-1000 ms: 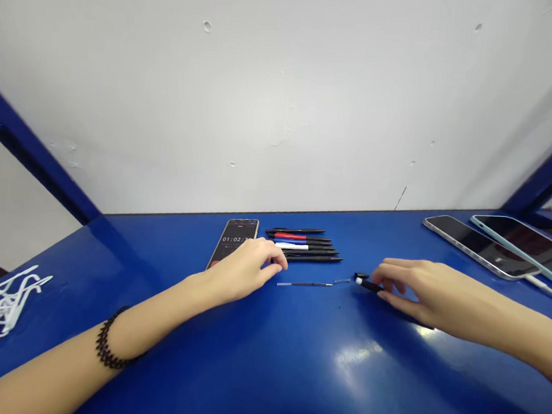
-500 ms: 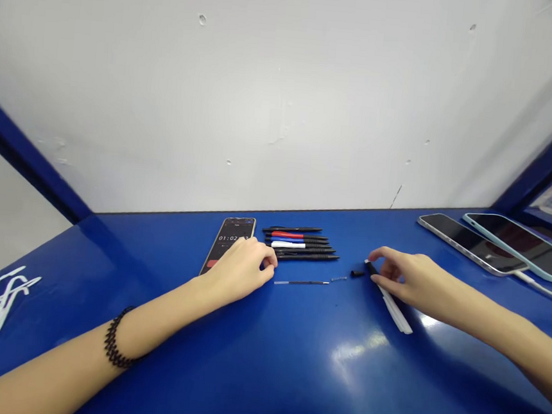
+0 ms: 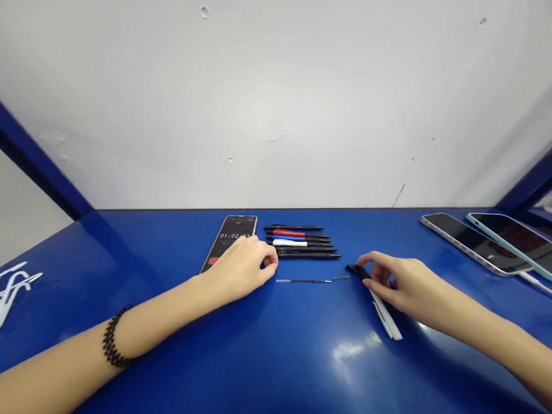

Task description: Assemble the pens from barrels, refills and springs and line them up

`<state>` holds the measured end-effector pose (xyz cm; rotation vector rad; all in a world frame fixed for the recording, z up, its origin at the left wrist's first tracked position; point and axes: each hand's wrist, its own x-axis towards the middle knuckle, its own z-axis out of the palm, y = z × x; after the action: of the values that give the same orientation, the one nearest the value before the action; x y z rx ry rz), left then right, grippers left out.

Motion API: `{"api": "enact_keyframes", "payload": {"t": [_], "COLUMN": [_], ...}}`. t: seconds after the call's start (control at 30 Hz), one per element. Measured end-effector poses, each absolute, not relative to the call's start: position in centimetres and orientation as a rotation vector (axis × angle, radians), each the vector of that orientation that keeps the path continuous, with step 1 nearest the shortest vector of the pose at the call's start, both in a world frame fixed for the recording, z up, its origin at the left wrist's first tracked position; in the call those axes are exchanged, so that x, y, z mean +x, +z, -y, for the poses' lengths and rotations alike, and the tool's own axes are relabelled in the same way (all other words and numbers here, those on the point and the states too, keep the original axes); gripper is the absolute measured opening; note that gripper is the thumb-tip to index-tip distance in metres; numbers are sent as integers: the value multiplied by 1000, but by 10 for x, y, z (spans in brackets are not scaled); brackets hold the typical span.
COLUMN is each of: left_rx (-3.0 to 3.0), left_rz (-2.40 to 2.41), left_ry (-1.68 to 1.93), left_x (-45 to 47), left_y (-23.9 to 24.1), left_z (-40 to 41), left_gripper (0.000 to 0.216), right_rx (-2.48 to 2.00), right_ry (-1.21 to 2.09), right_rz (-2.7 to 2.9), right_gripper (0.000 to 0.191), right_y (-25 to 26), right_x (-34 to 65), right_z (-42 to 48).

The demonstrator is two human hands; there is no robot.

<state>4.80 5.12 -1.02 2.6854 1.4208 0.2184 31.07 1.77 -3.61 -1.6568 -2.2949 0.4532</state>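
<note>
Head view: right hand low, pinch on black pen piece; left hand curled, grip unclear.

Right hand on black pen piece; left hand beside thin refill.

There is one view only, from the person's head. It faces forward and a little down, across the table to the wall behind the table. It is near: the left hand and the right hand lie over the table's middle.
</note>
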Motion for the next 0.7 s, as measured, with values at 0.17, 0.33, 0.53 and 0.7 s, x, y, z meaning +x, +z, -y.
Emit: {"api": "enact_keyframes", "payload": {"t": [0.17, 0.33, 0.53, 0.7], "left_rx": [2721, 2766, 2846, 2909], "left_rz": [-1412, -1325, -1221, -1205], "left_ry": [244, 232, 241, 223], "left_x": [49, 56, 64, 67], "left_y": [-7, -5, -11, -19], "left_z": [-48, -41, -37, -40], "left_gripper": [19, 14, 13, 12], "right_rx": [-1638, -1619, -1558, -1461], "right_ry": [133, 69, 86, 105], "right_rz": [2296, 2262, 2260, 2300], "right_gripper": [25, 21, 18, 15], "right_y": [-39, -46, -48, -46], "right_x": [307, 304, 303, 302], "right_z": [-18, -20, -21, -20]}}
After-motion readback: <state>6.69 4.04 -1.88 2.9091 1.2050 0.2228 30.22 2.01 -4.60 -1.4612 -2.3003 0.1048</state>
